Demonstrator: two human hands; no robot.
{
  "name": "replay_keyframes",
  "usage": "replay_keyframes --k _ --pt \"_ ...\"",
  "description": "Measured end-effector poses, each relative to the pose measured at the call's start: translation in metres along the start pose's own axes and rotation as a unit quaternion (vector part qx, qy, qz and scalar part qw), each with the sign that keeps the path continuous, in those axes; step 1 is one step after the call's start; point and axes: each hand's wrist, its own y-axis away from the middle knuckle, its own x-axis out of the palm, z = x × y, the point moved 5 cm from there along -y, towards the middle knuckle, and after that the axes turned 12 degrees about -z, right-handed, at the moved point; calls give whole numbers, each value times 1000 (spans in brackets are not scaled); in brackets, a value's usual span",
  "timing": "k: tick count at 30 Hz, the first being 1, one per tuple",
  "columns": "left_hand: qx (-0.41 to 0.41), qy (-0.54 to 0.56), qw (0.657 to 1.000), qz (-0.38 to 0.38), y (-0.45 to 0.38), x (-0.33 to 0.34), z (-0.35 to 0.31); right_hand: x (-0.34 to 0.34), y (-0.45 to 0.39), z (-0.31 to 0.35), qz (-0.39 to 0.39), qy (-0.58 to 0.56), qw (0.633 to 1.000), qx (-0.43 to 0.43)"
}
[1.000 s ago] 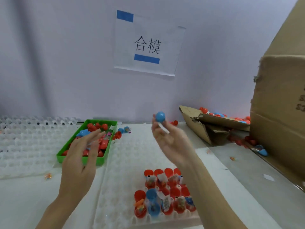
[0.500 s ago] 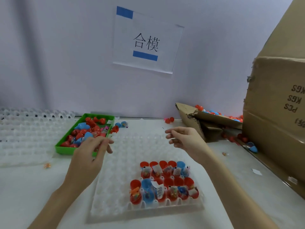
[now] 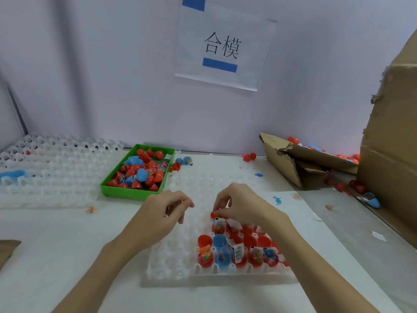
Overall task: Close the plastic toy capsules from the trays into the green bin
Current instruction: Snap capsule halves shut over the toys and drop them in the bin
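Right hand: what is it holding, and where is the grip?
The right hand pinches a red capsule in the tray by its top edge; the left hand holds nothing.

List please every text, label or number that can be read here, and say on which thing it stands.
"合模": black characters on the white sheet taped to the wall, between two blue strips.
Paper slips in the open capsules of the tray: they carry print, too small to read.
Cardboard box at the right: no print shows on it.
Green bin: no text shows.
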Motion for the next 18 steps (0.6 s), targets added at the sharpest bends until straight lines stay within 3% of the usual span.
replay_keyframes --k 8,13,16,18 --pt "-5 66 998 -2 -2 2 -13 -24 -17 -3 -17 -22 999 25" --pt "-82 139 987 21 -1 7 -10 -20 -23 13 -30 -98 993 50" --pt "-125 201 971 -40 -2 4 -9 -8 -23 25 -67 -120 988 72" --pt "-152 240 956 -71 -4 0 -7 -3 -19 31 -137 -136 977 85"
